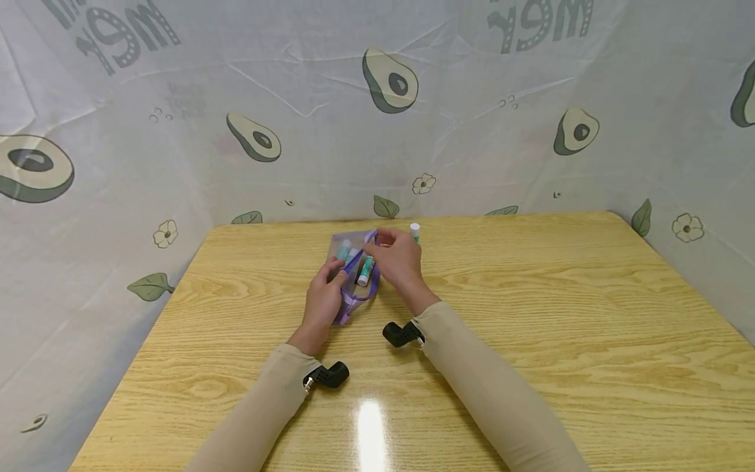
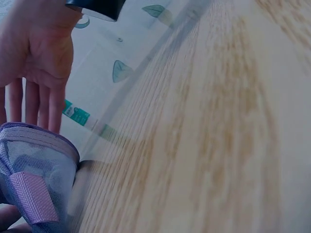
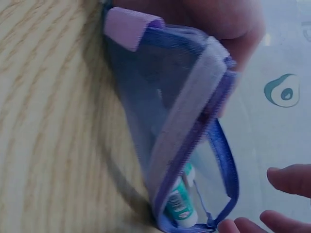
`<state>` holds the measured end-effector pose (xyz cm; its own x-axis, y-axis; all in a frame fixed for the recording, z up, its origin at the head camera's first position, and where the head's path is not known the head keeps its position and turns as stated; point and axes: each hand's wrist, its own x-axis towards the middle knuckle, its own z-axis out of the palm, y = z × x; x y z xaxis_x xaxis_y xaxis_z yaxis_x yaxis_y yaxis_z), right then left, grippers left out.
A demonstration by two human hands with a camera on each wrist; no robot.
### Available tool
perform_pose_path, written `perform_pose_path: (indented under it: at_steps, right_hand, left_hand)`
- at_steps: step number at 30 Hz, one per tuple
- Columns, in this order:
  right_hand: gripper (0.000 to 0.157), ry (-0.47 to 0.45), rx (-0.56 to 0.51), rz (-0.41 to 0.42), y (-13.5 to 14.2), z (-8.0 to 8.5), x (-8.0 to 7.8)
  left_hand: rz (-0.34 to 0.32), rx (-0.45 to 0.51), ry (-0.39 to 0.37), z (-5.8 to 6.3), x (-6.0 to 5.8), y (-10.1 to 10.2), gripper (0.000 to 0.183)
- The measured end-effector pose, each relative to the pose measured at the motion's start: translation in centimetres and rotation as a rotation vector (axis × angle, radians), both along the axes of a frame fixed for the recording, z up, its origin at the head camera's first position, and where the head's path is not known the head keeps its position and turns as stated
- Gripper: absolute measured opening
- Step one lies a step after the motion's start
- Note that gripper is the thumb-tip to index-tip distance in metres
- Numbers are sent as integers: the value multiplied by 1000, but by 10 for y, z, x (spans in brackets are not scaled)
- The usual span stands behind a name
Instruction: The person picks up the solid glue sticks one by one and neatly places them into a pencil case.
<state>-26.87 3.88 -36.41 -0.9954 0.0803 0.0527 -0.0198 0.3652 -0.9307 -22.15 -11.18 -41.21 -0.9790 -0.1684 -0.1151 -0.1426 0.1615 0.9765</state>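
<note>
A mesh zipper pouch point(image 1: 361, 293) with purple trim lies on the table, its zipper mouth parted. My left hand point(image 1: 324, 298) grips the pouch's near left side, thumb on top. At the far right end of the mouth is my right hand point(image 1: 400, 259); in the right wrist view its fingertips point(image 3: 233, 226) touch the zipper end, with the thumb point(image 3: 291, 179) spread apart. Inside the pouch lie a green-and-white glue stick point(image 1: 366, 271) and another tube point(image 1: 344, 250) seen through the mesh. A further glue stick point(image 1: 415, 231) stands upright just behind my right hand, partly hidden by it.
The wooden table point(image 1: 560, 314) reaches back to a hanging cloth point(image 1: 318, 170) printed with avocados and leaves. Black wrist mounts point(image 1: 401, 334) stick out from both sleeves. A pale pink fabric tab point(image 3: 127, 28) sits at the pouch's end.
</note>
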Motion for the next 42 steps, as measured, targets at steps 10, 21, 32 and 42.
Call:
perform_pose_path:
  at_steps: [10, 21, 32, 42]
  right_hand:
    - [58, 104, -133, 95, 9, 16, -1]
    - [64, 160, -130, 144, 10, 20, 1]
    - [64, 234, -196, 184, 16, 18, 2]
    - [62, 270, -191, 166, 23, 19, -1]
  left_hand:
    - [-8, 0, -14, -2, -1, 0, 43]
    - [-9, 10, -31, 0, 0, 0, 44]
    - [-10, -2, -19, -2, -2, 0, 44]
    - [-5, -20, -7, -3, -3, -1, 43]
